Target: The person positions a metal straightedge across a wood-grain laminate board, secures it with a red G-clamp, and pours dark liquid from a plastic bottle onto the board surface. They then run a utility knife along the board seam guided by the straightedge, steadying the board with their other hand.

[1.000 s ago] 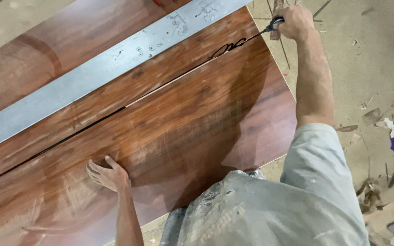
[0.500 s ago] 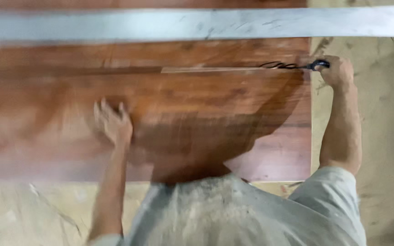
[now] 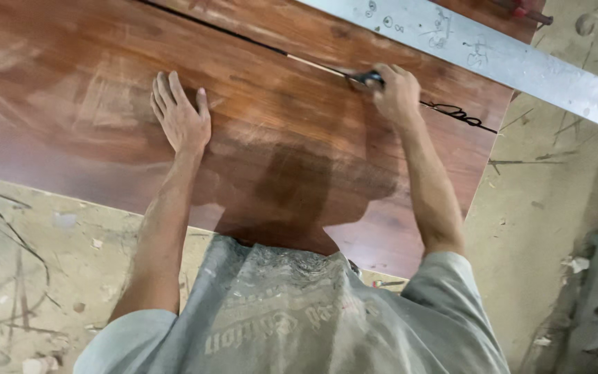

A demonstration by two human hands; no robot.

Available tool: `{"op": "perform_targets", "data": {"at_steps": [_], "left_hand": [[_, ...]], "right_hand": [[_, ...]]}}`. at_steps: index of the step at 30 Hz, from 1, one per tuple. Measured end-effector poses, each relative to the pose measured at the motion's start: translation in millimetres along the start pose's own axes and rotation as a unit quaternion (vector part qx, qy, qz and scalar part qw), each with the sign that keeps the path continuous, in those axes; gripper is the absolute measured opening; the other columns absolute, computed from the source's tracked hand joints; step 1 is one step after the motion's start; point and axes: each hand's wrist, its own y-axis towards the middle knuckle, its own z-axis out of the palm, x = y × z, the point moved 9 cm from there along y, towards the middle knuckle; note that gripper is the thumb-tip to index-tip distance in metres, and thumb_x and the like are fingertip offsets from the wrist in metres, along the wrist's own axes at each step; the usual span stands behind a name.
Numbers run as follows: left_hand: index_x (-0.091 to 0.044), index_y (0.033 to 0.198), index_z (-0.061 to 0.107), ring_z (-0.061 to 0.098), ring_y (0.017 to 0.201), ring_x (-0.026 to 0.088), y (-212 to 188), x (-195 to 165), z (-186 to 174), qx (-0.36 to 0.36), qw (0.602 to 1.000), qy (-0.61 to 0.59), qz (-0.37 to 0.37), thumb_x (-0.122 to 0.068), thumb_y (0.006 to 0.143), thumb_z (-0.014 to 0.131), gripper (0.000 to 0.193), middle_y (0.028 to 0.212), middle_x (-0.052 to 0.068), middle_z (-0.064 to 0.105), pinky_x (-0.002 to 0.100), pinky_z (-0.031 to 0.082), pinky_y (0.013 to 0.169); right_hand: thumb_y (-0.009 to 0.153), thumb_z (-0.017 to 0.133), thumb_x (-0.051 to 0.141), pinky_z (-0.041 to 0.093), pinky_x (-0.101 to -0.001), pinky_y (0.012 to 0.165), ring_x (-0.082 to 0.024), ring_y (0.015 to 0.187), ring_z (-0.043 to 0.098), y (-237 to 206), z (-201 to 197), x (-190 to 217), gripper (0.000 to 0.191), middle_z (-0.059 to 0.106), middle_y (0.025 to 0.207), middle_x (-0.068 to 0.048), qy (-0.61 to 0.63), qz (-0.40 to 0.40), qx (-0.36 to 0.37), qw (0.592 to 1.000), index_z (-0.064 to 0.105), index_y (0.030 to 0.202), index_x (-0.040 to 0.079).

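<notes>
Two bare hands work on a glossy reddish-brown wood-grain panel point(image 3: 105, 104) lying on a dusty floor point(image 3: 548, 228). The left hand point(image 3: 180, 118) lies flat on the panel, fingers spread and palm down, holding nothing. The right hand point(image 3: 397, 93) has its grip pressed together around a dark-handled cutting tool point(image 3: 366, 77), whose tip sits on a thin scored line point(image 3: 243, 38) running across the panel. A curled dark shaving point(image 3: 459, 112) lies on that line just beside the right hand. Beyond it, a long grey metal straightedge point(image 3: 493, 55) rests across the panel, apart from the tool.
</notes>
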Motion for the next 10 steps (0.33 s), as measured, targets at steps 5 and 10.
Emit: {"op": "perform_targets", "data": {"at_steps": [5,10], "left_hand": [[-0.002,0.158,0.035,0.029,0.151,0.043,1.3,2.0,3.4,0.008,1.000,-0.009,-0.017,-0.041,0.112,0.059,0.065,0.163,0.026,0.034,0.057,0.021,0.125],[-0.002,0.159,0.033,0.028,0.153,0.042,0.4,1.0,4.6,0.013,1.000,-0.011,-0.016,-0.042,0.114,0.058,0.066,0.164,0.026,0.033,0.056,0.021,0.126]], "right_hand": [[0.093,0.079,0.017,0.053,-0.0501,0.077,-0.040,0.092,0.069,50.7,40.5,62.4,0.028,0.073,0.105,-0.017,0.017,-0.074,-0.006,0.997,0.072,0.117,0.005],[0.091,0.079,0.018,0.053,-0.0494,0.079,-0.039,0.095,0.069,79.3,62.6,102.4,0.027,0.074,0.104,-0.016,0.031,-0.100,-0.012,0.994,0.073,0.115,0.007]]}}
